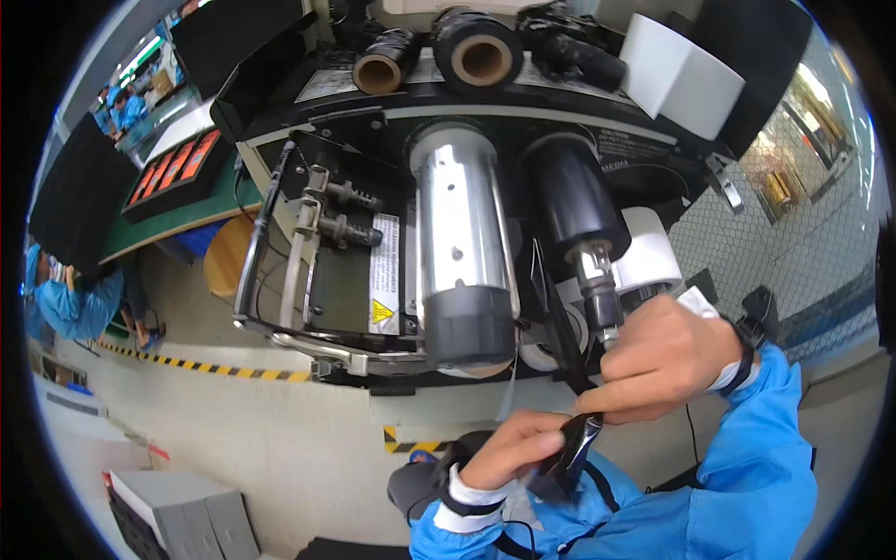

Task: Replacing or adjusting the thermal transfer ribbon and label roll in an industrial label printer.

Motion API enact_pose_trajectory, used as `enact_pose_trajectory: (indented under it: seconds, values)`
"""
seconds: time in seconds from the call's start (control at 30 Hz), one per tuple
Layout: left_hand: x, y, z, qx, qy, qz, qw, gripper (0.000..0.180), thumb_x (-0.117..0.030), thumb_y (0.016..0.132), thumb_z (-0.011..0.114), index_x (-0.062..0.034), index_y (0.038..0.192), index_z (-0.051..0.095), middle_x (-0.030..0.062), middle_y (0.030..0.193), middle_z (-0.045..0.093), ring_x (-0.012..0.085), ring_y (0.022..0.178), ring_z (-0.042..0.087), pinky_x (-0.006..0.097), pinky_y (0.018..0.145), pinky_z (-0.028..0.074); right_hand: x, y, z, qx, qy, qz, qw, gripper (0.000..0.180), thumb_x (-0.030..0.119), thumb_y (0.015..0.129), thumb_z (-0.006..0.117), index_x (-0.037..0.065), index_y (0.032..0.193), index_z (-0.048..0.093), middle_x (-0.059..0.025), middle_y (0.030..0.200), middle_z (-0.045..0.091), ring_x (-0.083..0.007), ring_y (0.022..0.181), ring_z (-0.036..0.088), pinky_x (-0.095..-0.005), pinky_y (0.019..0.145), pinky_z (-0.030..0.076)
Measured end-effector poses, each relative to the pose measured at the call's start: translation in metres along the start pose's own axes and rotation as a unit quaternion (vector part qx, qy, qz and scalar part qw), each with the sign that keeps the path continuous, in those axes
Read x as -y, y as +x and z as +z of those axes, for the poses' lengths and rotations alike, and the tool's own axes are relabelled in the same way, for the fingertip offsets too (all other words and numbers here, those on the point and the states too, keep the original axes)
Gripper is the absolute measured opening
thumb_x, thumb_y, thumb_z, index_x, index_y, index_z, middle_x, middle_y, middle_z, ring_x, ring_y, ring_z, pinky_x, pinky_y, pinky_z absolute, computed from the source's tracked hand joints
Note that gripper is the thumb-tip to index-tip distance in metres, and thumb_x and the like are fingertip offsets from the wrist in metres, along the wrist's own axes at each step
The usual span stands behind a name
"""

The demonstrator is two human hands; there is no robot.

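Observation:
My left hand (511, 449) is closed, thumb on top, on a crumpled end of glossy black ribbon film (571, 455) in front of my body. Just above it, my right hand (667, 359) is closed on the same film, with its index finger stretched toward the left hand. A twisted strip of the film runs up from the hands into an opened label printer. Inside the printer are a shiny metal spindle (455, 215) with a dark end and a black ribbon roll (571, 196) on a second spindle. Behind my right hand a white label roll (649, 247) is partly hidden.
Ribbon rolls with cardboard cores (483, 61) and a white roll (681, 79) lie on top of the printer. Its metal latch frame (297, 243) sticks out leftward. Further left stand a green table (154, 229) and a seated person in blue (79, 303). A grey cabinet (182, 513) is lower left.

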State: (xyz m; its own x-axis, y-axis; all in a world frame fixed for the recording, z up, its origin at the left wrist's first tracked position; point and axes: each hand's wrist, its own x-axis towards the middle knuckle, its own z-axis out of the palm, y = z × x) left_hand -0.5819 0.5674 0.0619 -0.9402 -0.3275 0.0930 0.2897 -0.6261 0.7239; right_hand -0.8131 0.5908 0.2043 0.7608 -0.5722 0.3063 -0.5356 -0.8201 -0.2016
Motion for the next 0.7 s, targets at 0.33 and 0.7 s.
enact_pose_trajectory:
  seconds: [0.33, 0.7]
  values:
    - [0.006, -0.015, 0.018, -0.184, 0.412, 0.244, 0.858, 0.069, -0.025, 0.078, 0.09, 0.0014, 0.135, 0.062, 0.0069, 0.11, 0.071, 0.0134, 0.092, 0.065, 0.025, 0.069, 0.047, 0.037, -0.008, 0.0, -0.055, 0.041, 0.239, 0.969, 0.021, 0.021, 0.086, 0.084, 0.005, 0.079, 0.071, -0.0061, 0.057, 0.052, -0.0236, 0.05, 0.053, -0.0352, 0.049, 0.037]
    - [0.016, 0.003, 0.032, -0.305, 0.208, 0.328, 0.87, 0.032, -0.025, 0.108, 0.052, -0.0013, 0.125, 0.065, 0.0121, 0.102, 0.075, 0.0149, 0.077, 0.065, 0.026, 0.06, 0.043, 0.035, -0.024, -0.015, -0.114, 0.007, 0.223, 0.968, 0.026, 0.03, 0.091, 0.078, 0.005, 0.095, 0.073, -0.0053, 0.065, 0.056, -0.0194, 0.052, 0.056, -0.0347, 0.052, 0.045]
